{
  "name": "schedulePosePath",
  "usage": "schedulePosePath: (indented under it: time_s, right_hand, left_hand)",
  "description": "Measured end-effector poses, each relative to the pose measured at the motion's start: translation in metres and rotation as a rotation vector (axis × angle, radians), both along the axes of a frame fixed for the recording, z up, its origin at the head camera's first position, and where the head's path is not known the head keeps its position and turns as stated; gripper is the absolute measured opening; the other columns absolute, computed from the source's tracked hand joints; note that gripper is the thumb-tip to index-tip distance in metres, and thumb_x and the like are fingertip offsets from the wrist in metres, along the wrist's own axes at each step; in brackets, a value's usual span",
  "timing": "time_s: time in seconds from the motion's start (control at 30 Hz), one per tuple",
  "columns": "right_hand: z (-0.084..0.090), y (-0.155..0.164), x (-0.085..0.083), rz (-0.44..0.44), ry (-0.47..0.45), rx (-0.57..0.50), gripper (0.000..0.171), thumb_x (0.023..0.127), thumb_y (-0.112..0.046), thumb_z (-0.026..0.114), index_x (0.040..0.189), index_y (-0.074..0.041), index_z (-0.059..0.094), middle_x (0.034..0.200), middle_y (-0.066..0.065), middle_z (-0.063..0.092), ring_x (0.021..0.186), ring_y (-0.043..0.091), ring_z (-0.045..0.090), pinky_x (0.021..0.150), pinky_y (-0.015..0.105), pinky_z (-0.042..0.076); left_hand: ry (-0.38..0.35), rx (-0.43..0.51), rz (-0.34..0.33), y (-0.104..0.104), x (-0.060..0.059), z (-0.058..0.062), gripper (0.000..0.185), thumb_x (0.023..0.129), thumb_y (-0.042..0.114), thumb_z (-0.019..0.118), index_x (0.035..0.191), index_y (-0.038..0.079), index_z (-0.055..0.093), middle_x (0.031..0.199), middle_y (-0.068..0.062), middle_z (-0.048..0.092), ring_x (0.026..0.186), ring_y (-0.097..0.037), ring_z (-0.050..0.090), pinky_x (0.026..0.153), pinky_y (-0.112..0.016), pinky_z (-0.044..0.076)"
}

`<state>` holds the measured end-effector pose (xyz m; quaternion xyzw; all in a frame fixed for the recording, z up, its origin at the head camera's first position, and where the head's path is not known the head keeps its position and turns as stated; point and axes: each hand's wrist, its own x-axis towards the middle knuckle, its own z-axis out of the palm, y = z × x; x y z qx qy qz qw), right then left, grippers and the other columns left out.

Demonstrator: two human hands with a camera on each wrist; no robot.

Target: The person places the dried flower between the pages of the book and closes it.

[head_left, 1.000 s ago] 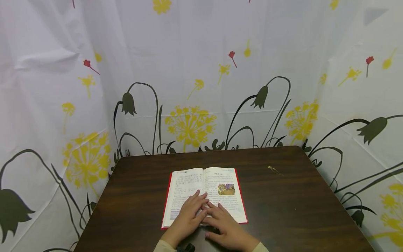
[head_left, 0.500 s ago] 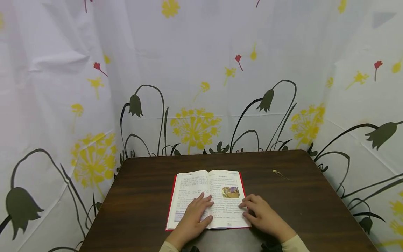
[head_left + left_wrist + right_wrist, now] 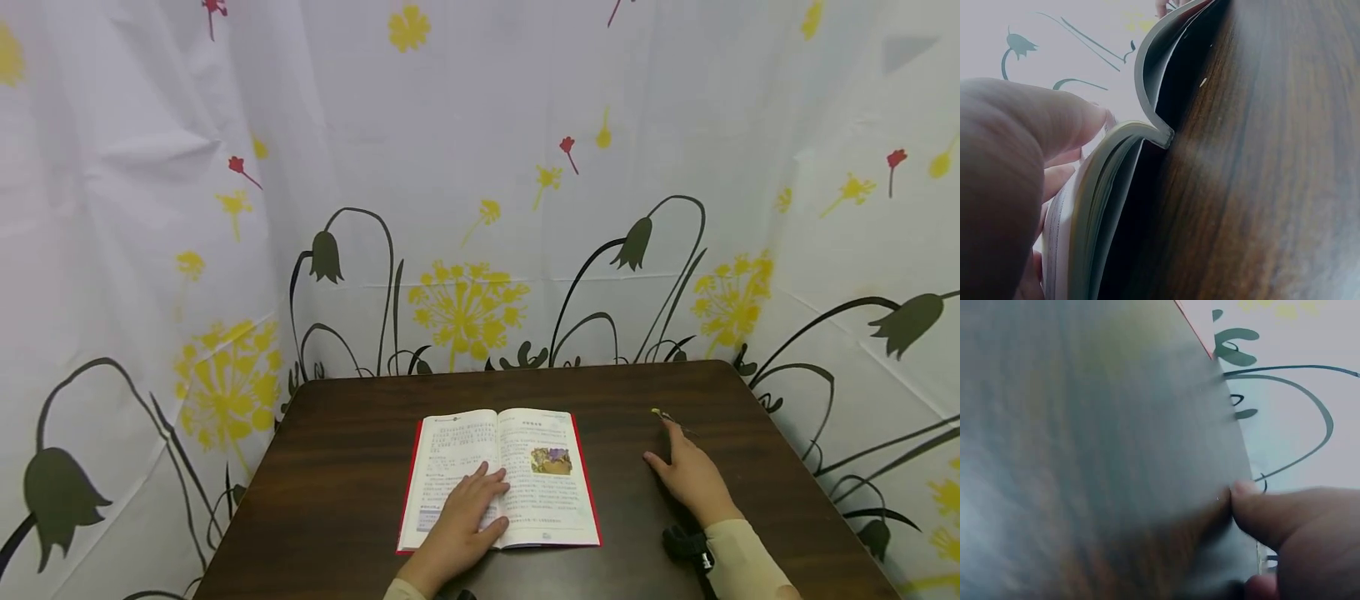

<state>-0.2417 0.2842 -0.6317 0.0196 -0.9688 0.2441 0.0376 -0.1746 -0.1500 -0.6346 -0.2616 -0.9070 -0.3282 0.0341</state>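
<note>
An open book point(image 3: 536, 508) with a red cover and printed pages lies on the dark wooden table, a small colour picture on its right page. My left hand point(image 3: 467, 517) rests on the book near its spine, fingers spread flat over the lower left page. In the left wrist view, the thumb of this hand point(image 3: 1016, 144) lies over the thick page edges of the book point(image 3: 1100, 187). To the right of the book, my right hand point(image 3: 693, 479) reaches forward with its index finger extended. Its fingertips are right at a thin dried flower sprig point(image 3: 657, 412) with a yellow head, overlapping its stem.
The dark wooden table point(image 3: 337, 467) extends on both sides of the book. Behind it hangs a white curtain point(image 3: 450, 125) printed with yellow and grey-green flowers. A black strap with a small device point(image 3: 686, 546) is on my right wrist.
My right hand has left the left hand and the book, moving right and forward across the table to the flower sprig. My left hand has stayed on the book.
</note>
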Motion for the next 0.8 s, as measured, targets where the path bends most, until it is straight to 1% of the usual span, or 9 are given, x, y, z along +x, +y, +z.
schedulePosePath:
  time_s: [0.13,0.23,0.37,0.4,0.47,0.6,0.63,0.7,0.8]
  right_hand:
    - [0.0075,0.0060,-0.0008,-0.062,-0.083,-0.002,0.081,0.109,-0.037,0.065,0.163,0.011,0.027,0.145,0.045,0.057,0.118,0.059,0.068,0.094,0.070,0.055]
    - [0.0107,0.0072,-0.0043,-0.071,-0.134,0.009,0.082,0.111,-0.040,0.060,0.161,0.015,0.026,0.141,0.045,0.060,0.114,0.059,0.069,0.093,0.070,0.055]
    - [0.0107,0.0064,-0.0088,-0.071,-0.153,0.031,0.079,0.112,-0.038,0.056,0.159,0.017,0.026,0.137,0.044,0.064,0.112,0.058,0.070,0.093,0.070,0.055]
    - [0.0105,0.0059,-0.0090,-0.072,-0.143,0.034,0.076,0.112,-0.036,0.056,0.158,0.017,0.027,0.131,0.043,0.067,0.108,0.057,0.072,0.091,0.069,0.056]
    - [0.0091,0.0043,-0.0088,-0.083,-0.118,0.027,0.066,0.113,-0.027,0.053,0.157,0.016,0.030,0.112,0.038,0.075,0.090,0.051,0.075,0.078,0.064,0.058]
    - [0.0054,0.0015,-0.0053,-0.117,-0.010,0.013,0.045,0.109,-0.012,0.052,0.145,0.013,0.043,0.083,0.027,0.074,0.065,0.039,0.071,0.058,0.056,0.053]
    - [0.0046,0.0014,-0.0043,-0.127,0.008,0.003,0.041,0.109,-0.011,0.053,0.141,0.012,0.046,0.081,0.027,0.074,0.064,0.039,0.070,0.056,0.055,0.052]
    - [0.0046,0.0023,-0.0027,-0.141,0.041,-0.006,0.032,0.108,-0.010,0.056,0.132,0.010,0.051,0.087,0.029,0.074,0.067,0.040,0.071,0.058,0.056,0.053]
    - [0.0048,0.0065,-0.0018,-0.156,0.035,-0.013,0.019,0.108,-0.012,0.059,0.117,0.004,0.058,0.088,0.025,0.074,0.069,0.036,0.069,0.061,0.054,0.053]
  left_hand:
    - [0.006,-0.004,0.001,0.0029,0.0022,-0.0034,0.046,0.103,0.032,0.073,0.146,0.019,0.063,0.167,0.001,0.055,0.164,-0.035,0.038,0.129,-0.066,0.030]
    - [0.013,-0.012,0.007,0.0033,0.0028,-0.0043,0.046,0.102,0.032,0.073,0.145,0.019,0.063,0.166,0.002,0.055,0.164,-0.035,0.038,0.129,-0.066,0.031]
    - [-0.003,-0.026,0.004,0.0026,0.0012,-0.0024,0.047,0.103,0.032,0.072,0.147,0.020,0.062,0.168,0.003,0.053,0.165,-0.034,0.036,0.131,-0.065,0.029]
    - [-0.008,-0.029,0.003,0.0024,0.0005,-0.0018,0.048,0.103,0.033,0.072,0.147,0.020,0.061,0.169,0.003,0.052,0.165,-0.033,0.035,0.131,-0.064,0.028]
    - [-0.003,-0.033,0.001,0.0018,-0.0010,-0.0011,0.048,0.103,0.033,0.072,0.148,0.019,0.061,0.169,0.002,0.052,0.165,-0.033,0.035,0.131,-0.064,0.029]
    - [0.025,-0.033,0.009,0.0003,-0.0021,-0.0010,0.049,0.102,0.032,0.073,0.147,0.019,0.062,0.167,0.001,0.054,0.164,-0.034,0.037,0.130,-0.065,0.030]
    - [0.029,-0.030,0.010,0.0001,-0.0021,-0.0009,0.048,0.101,0.032,0.073,0.147,0.018,0.062,0.167,0.001,0.055,0.164,-0.035,0.038,0.129,-0.065,0.031]
    - [0.025,-0.023,0.008,0.0000,-0.0021,-0.0005,0.048,0.102,0.032,0.073,0.146,0.018,0.062,0.167,0.001,0.055,0.164,-0.035,0.038,0.129,-0.066,0.031]
    - [0.009,-0.016,0.003,0.0004,-0.0014,-0.0008,0.048,0.102,0.033,0.072,0.147,0.018,0.062,0.167,0.001,0.055,0.164,-0.035,0.038,0.130,-0.066,0.030]
